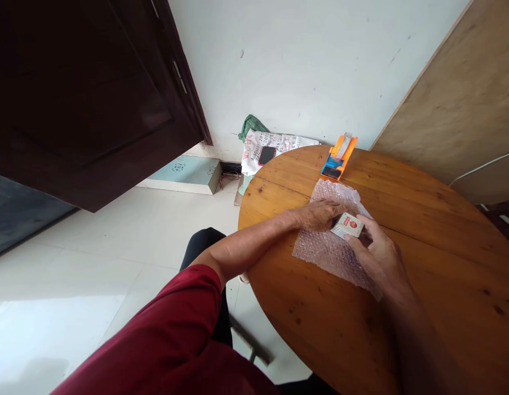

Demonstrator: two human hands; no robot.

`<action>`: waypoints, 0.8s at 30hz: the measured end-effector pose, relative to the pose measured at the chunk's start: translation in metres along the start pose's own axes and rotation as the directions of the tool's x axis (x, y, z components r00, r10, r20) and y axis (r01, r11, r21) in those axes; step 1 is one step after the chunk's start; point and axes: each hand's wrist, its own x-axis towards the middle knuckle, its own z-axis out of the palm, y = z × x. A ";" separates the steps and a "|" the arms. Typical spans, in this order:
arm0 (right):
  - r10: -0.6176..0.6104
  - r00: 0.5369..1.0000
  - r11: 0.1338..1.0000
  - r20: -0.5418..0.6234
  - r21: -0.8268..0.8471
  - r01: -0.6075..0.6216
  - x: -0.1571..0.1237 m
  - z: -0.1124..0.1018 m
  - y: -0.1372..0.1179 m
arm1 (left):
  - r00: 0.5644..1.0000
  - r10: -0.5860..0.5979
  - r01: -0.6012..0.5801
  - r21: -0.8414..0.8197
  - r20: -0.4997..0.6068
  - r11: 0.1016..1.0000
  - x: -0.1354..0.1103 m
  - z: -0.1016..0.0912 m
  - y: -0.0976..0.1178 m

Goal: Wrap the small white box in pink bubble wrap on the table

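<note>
A sheet of clear bubble wrap (324, 249) lies flat on the round wooden table (287, 291). Over its middle is a small white box (348, 225) with a red label and a red round picture on its top. My right hand (380, 252) grips this box from the right, thumb on the near side and fingers at the far side. My left hand (320, 214) lies on the bubble wrap just left of the box, its fingers stretched out. Whether those fingertips touch the box is hard to make out.
An orange and blue tape dispenser (339, 158) stands at the table's far edge. Beyond the edge, a phone (266, 155) lies on a printed white sack (293, 142). A dark door (85, 99), a pale blue-topped box (184, 174) and a plywood panel (456, 104) surround the table.
</note>
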 end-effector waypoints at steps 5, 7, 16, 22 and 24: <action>0.026 1.000 0.999 0.003 0.036 -0.026 -0.001 -0.001 -0.001 | 1.000 -0.015 0.016 0.020 -0.020 1.000 -0.001 0.000 0.001; 0.029 1.000 0.999 0.010 0.028 -0.029 0.000 0.000 -0.001 | 1.000 -0.005 0.006 0.020 -0.029 1.000 -0.001 0.000 0.001; -0.049 0.997 0.997 -0.067 0.050 0.053 0.000 0.006 0.005 | 0.999 -0.024 0.025 0.030 -0.035 0.999 -0.001 0.001 0.002; -0.081 0.996 0.995 -0.042 0.051 0.083 0.001 0.002 0.000 | 0.997 0.003 0.000 0.037 -0.077 0.999 0.001 0.007 -0.004; -0.067 0.997 0.995 -0.041 0.074 0.070 0.001 0.001 0.000 | 0.997 0.015 -0.013 0.030 -0.080 0.999 0.001 0.008 -0.004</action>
